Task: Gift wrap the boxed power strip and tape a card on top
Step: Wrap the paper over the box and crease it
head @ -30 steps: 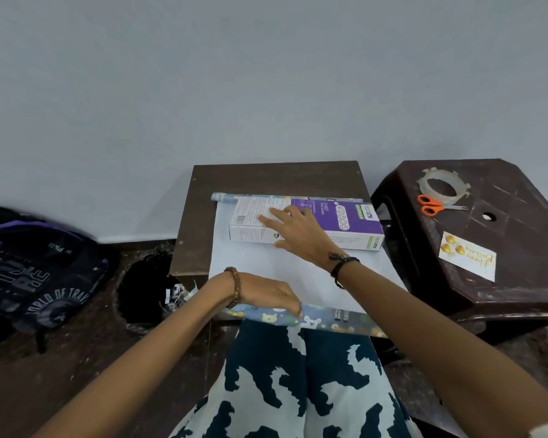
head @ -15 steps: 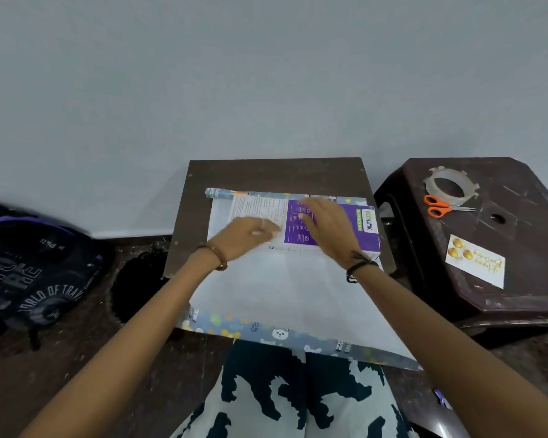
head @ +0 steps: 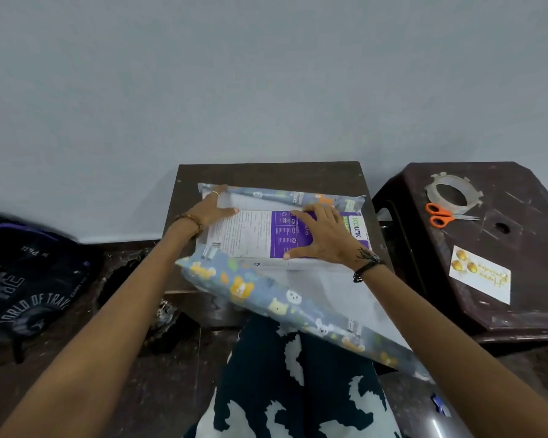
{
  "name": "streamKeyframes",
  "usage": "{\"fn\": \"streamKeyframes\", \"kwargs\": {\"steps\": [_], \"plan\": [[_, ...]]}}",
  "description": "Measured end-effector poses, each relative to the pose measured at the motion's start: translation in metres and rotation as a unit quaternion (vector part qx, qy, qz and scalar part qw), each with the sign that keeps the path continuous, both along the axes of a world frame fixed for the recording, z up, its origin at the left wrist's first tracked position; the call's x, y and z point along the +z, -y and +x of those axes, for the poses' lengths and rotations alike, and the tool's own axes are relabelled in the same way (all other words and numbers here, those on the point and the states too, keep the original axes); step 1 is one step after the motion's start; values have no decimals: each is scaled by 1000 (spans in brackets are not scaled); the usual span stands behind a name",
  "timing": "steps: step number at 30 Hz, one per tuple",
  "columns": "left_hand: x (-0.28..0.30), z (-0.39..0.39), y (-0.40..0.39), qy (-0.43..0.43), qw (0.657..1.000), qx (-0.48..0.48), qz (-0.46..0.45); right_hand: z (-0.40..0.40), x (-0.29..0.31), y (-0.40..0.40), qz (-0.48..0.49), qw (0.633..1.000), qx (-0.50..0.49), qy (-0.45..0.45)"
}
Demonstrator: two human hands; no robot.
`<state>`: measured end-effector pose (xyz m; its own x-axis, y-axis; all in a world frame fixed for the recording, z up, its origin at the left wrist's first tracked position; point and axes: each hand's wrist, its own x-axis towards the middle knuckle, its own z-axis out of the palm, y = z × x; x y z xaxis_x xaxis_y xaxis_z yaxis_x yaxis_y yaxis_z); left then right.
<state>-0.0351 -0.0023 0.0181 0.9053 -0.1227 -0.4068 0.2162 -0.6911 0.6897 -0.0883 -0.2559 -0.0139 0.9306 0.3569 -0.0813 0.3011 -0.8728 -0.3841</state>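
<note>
Your boxed power strip (head: 260, 235) lies flat on the wrapping paper (head: 250, 286) at the middle of the small brown table (head: 266, 175), its far long edge close under the paper's rolled far edge at 12 o'clock. Your left hand (head: 209, 211) pinches that rolled edge at the box's 10 o'clock corner, thumb lying on the box; your right hand (head: 325, 233) presses the purple top with fingers spread apart and straight. The near paper edge curls up at 6 o'clock and overhangs the table toward your lap. A bare strip of table shows beyond the roll. On the box you can read "ECOLINK"; the finer print is too small. At 3 o'clock, on the dark stool (head: 525, 314), sit the tape ring (head: 450, 192), orange scissors (head: 440, 214) and the card (head: 480, 278), gold script blurred. At 9 o'clock a backpack (head: 29, 279) reads "WORLD OF TRAV".
</note>
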Motion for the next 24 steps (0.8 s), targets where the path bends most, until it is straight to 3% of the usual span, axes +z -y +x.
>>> {"fn": "streamKeyframes", "kwargs": {"steps": [4, 9, 17, 19, 22, 24], "plan": [[-82, 37, -36, -1, 995, -35, 93, 13, 2, -1, 2, 1000, 7, -10], [-3, -18, 51, 82, 939, -238, 235, 30, 5, -9, 20, 998, -33, -56], [-30, -37, 47, 116, 927, -290, 207, 72, 8, -28, 7, 994, -55, 98], [-34, -36, 46, 112, 928, -297, 197, 88, 8, -33, -30, 996, -41, 77], [-29, -40, 50, 107, 933, -296, 176, 109, 5, -39, -90, 996, -14, -23], [-30, -42, 52, 108, 928, -304, 188, 118, 4, -37, -80, 995, 1, -55]]}}
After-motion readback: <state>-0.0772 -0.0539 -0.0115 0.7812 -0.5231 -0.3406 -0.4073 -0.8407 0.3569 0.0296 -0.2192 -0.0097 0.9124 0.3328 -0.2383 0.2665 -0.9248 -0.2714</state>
